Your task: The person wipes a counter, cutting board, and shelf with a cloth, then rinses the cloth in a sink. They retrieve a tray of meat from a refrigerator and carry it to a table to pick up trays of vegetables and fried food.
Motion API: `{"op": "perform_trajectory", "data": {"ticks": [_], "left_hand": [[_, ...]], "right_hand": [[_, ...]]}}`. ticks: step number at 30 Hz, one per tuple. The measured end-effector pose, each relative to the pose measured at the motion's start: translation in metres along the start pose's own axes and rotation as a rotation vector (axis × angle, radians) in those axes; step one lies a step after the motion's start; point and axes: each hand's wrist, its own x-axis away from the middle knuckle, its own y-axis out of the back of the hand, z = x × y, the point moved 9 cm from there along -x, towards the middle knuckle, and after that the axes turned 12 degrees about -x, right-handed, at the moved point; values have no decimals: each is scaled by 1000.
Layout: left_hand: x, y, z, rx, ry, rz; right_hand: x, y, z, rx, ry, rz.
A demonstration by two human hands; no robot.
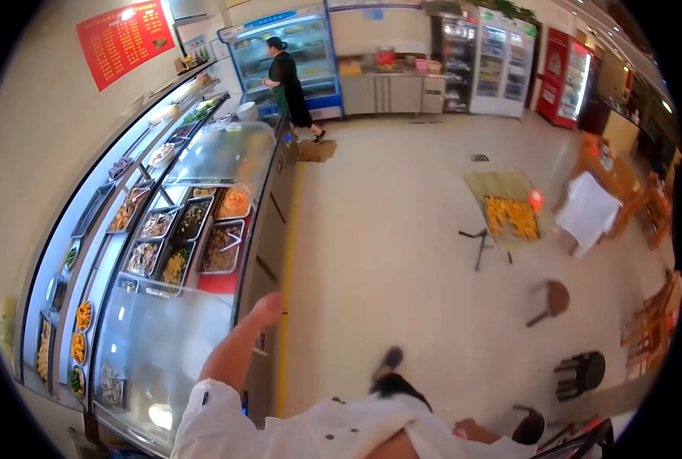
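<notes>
My left hand (267,309) hangs beside the front edge of the food display counter (258,252). It looks smeared, and its finger positions do not show clearly. Metal trays of cooked dishes sit inside the counter, including a tray of dark meat (221,246) and a tray of orange food (234,203) under clear curved covers (161,325). Low in the view, by the hem of my white coat (303,437), is my right hand (471,429), small and blurred. I see nothing held in either hand. One dark shoe (391,356) shows on the floor ahead of me.
A co-worker (285,84) in dark clothes stands by the glass-front fridge (310,53). A low stand with yellow food pieces (512,217) is on the floor to the right. Stools (557,298), chairs (651,325) and a table with white cloth (588,206) line the right side.
</notes>
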Motion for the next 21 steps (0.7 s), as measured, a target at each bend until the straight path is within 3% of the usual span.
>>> {"op": "perform_trajectory", "data": {"ticks": [1, 4, 6, 8, 9, 10, 11, 12, 13, 15, 18, 21], "left_hand": [[-52, 6, -8, -25, -96, -28], [-152, 5, -25, 95, 4, -8], [-187, -53, 11, -12, 125, 172], [-175, -110, 42, -69, 318, 279], [-160, -160, 66, -180, 367, 542], [-146, -194, 71, -336, 143, 668], [-116, -268, 103, -417, -199, 714], [-87, -274, 97, -340, -198, 792], [-49, -274, 109, -160, 342, 983], [-82, -251, 96, -68, 570, 1001], [-208, -237, 117, -44, 662, 977], [-404, -233, 149, -92, 578, 933]], "right_hand": [[-19, 43, 3, -66, -48, 22], [-94, 188, 1, -144, -101, 22], [-151, 316, 9, -28, -36, 7], [-207, 450, 34, 324, 110, -6], [-236, 533, 46, 406, 101, -84], [-273, 632, 41, 235, 108, -384], [-207, 744, 79, -667, -149, -640], [-204, 830, 108, -860, 3, -692], [-213, 907, 133, -1058, 167, -734], [-220, 1038, 170, -1104, 298, -751], [-266, 1176, 174, -1061, 384, -809], [-333, 1228, 131, -1051, 126, -746]]}}
